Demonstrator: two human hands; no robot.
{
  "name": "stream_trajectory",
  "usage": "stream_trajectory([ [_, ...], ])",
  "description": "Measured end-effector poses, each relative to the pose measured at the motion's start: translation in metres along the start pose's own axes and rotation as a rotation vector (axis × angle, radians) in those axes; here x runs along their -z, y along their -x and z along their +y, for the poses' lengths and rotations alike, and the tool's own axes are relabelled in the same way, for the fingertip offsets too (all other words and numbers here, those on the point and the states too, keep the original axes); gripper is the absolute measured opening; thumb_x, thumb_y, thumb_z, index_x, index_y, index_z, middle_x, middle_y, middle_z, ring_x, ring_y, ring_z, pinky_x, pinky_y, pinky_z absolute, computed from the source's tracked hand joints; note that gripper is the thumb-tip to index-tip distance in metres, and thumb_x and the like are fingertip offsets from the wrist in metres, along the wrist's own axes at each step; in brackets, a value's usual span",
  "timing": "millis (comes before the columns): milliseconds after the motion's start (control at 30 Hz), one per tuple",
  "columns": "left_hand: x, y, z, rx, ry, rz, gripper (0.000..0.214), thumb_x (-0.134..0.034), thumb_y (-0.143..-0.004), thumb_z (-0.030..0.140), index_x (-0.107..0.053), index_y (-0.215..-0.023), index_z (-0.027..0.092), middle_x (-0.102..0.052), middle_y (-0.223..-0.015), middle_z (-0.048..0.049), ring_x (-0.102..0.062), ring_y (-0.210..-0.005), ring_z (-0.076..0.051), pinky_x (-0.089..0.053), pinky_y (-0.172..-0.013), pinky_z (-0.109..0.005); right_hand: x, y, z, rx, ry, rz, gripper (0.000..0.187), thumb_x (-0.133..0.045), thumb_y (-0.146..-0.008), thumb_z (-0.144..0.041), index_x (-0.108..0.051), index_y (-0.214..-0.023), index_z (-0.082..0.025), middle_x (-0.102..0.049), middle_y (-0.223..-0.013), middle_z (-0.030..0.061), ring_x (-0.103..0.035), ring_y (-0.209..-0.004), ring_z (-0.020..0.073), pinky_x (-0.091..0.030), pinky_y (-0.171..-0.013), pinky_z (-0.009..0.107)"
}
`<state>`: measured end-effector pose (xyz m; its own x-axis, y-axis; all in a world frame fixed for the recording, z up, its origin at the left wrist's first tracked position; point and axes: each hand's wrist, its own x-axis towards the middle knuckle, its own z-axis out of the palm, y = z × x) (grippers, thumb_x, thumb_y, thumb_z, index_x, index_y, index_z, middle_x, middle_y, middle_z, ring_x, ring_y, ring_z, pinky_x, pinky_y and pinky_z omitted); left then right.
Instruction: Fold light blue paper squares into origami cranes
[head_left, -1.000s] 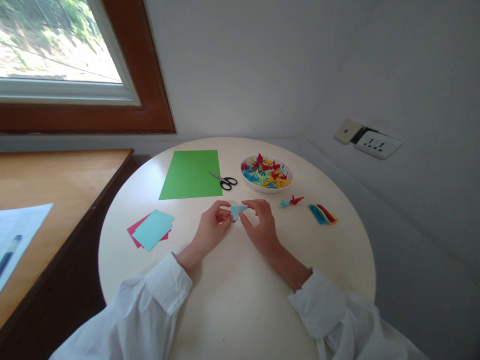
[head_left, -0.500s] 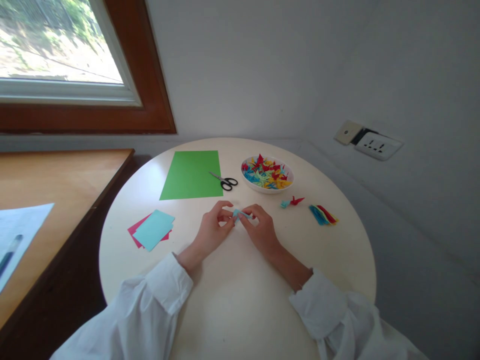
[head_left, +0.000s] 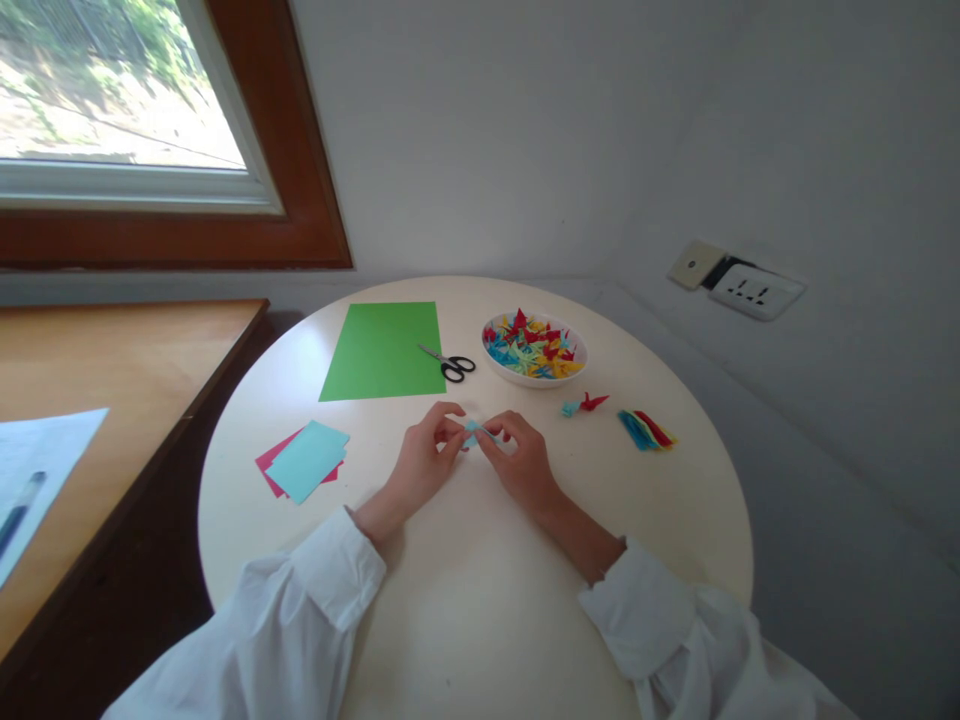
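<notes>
A small piece of folded light-blue paper [head_left: 472, 428] is pinched between my two hands above the middle of the round white table [head_left: 480, 600]. My left hand [head_left: 429, 452] grips its left side with thumb and fingertips. On the other side, my right hand [head_left: 520, 456] holds it between thumb and forefinger, and the fingers partly cover it. The exact folds are too small to make out. Just beyond my hands lie black-handled scissors [head_left: 453, 368], their blades over the edge of a green paper sheet [head_left: 386, 350].
A white bowl [head_left: 517, 378] holds many coloured paper cranes. Right of it lie a red paper crane [head_left: 592, 402], a small light-blue folded piece [head_left: 570, 409] and a fan of coloured strips [head_left: 646, 430]. Light-blue paper [head_left: 309, 460] overlaps pink paper [head_left: 274, 462] at left.
The folded light-blue paper has shifted and turned slightly between my fingertips. Both hands stay in nearly the same place, and the things on the table have not moved.
</notes>
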<state>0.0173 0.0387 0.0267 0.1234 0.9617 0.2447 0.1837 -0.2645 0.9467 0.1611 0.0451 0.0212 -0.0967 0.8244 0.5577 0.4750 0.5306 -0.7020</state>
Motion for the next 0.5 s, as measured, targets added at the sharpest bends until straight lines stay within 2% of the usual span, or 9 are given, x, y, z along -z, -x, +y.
stream_trajectory([
  [167,-0.001,-0.0009,-0.0005,0.018,0.004,-0.003,0.02,-0.053,-0.074,0.023,-0.045,-0.092,0.019,-0.058,-0.062,0.0032,-0.058,-0.058,-0.011,-0.047,-0.06,-0.024,0.0006,-0.0006,0.0001,-0.057,0.015,0.054,0.013,-0.056,-0.075,-0.023,-0.052,-0.062,-0.019,-0.054,-0.061,-0.0013,-0.048,-0.06,0.0131,-0.038,-0.058,0.026],
  [500,0.0009,-0.0007,0.0008,0.022,-0.053,0.013,0.016,-0.051,-0.076,0.023,-0.046,-0.09,0.019,-0.053,-0.058,0.0055,-0.049,-0.051,-0.008,-0.039,-0.051,-0.02,0.0011,-0.0007,0.0022,-0.098,0.025,0.046,0.019,-0.055,-0.076,-0.027,-0.051,-0.06,-0.019,-0.053,-0.059,-0.002,-0.046,-0.057,0.0123,-0.036,-0.056,0.026],
])
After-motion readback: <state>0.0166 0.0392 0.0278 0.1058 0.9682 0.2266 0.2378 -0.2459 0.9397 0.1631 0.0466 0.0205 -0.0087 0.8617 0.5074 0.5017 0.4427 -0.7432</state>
